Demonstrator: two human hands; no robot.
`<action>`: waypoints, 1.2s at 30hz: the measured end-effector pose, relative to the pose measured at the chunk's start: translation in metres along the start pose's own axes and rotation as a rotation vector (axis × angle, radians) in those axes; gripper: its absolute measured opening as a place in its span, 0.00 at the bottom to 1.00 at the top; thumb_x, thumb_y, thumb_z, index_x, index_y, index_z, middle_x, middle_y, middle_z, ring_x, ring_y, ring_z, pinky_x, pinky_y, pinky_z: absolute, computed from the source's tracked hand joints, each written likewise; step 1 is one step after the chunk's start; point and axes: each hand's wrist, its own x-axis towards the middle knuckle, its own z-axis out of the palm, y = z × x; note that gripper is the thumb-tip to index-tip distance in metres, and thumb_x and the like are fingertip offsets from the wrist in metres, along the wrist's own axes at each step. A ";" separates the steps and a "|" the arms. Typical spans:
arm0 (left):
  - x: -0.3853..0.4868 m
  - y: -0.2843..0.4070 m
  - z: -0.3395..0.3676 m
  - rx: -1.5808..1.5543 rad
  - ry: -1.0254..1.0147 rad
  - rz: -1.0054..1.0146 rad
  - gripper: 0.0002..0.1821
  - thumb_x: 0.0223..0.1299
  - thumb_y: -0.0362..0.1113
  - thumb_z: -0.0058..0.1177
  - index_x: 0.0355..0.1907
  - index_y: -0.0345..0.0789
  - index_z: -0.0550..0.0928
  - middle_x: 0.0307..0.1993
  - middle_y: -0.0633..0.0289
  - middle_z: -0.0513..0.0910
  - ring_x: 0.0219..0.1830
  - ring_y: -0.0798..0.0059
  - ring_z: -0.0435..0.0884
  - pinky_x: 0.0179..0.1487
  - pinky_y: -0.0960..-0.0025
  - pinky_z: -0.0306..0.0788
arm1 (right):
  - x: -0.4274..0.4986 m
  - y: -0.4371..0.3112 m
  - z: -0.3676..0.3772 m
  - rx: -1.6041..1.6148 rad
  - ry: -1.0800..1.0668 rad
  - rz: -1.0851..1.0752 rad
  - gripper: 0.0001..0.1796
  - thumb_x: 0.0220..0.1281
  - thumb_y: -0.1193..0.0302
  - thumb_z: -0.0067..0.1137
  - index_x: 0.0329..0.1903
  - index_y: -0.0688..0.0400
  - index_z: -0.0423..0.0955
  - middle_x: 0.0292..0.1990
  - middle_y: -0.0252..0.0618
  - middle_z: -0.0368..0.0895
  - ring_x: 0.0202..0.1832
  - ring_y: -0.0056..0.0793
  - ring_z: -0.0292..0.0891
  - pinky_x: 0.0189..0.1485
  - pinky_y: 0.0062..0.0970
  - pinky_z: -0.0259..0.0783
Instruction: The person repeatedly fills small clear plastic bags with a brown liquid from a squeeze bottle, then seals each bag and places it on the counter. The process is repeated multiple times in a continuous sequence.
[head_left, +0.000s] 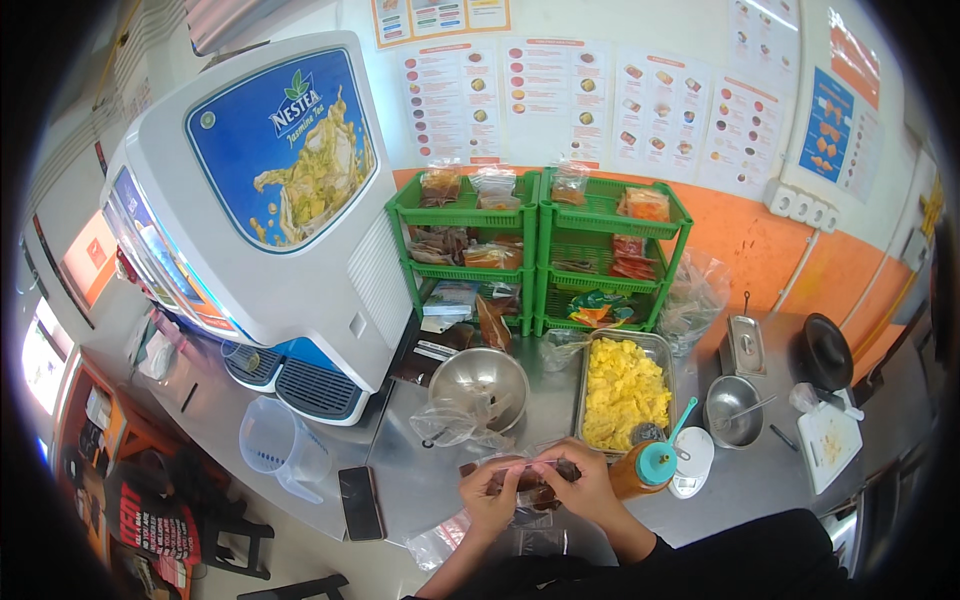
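My left hand and my right hand meet low in the middle of the view. Between thumbs and fingers they pinch the top edge of a small clear plastic bag with dark brown contents, probably a zip bag. Its lower part is partly hidden by my fingers. More clear plastic bags lie on the steel table beneath my wrists. Close to my right hand stands a squeeze bottle of orange-brown sauce with a teal cap. Just beyond is a metal tray heaped with yellow scrambled egg.
Left are a steel bowl with plastic bags, a phone, a clear pitcher and a Nestea dispenser. Green racks hold bagged food behind. Right are a scale, a steel bowl and a cutting board.
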 end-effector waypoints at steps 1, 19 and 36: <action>0.000 0.003 0.000 -0.012 -0.005 -0.013 0.05 0.65 0.26 0.59 0.40 0.26 0.84 0.36 0.56 0.87 0.38 0.78 0.84 0.43 0.77 0.77 | 0.000 -0.001 -0.001 0.008 0.010 0.007 0.06 0.55 0.72 0.69 0.35 0.59 0.82 0.32 0.37 0.85 0.34 0.34 0.78 0.40 0.29 0.70; -0.004 0.003 -0.001 -0.011 -0.040 -0.030 0.04 0.62 0.23 0.59 0.38 0.26 0.84 0.38 0.55 0.87 0.39 0.75 0.85 0.45 0.74 0.77 | 0.003 -0.007 -0.005 -0.154 -0.090 -0.163 0.06 0.55 0.69 0.69 0.34 0.54 0.81 0.30 0.31 0.83 0.34 0.32 0.76 0.43 0.31 0.64; -0.017 -0.012 -0.059 0.176 -0.019 -0.205 0.05 0.62 0.25 0.60 0.38 0.26 0.87 0.38 0.52 0.88 0.42 0.74 0.86 0.48 0.72 0.78 | -0.017 0.025 0.012 -0.314 -0.148 -0.081 0.14 0.52 0.62 0.72 0.24 0.52 0.75 0.28 0.28 0.82 0.36 0.30 0.76 0.39 0.32 0.63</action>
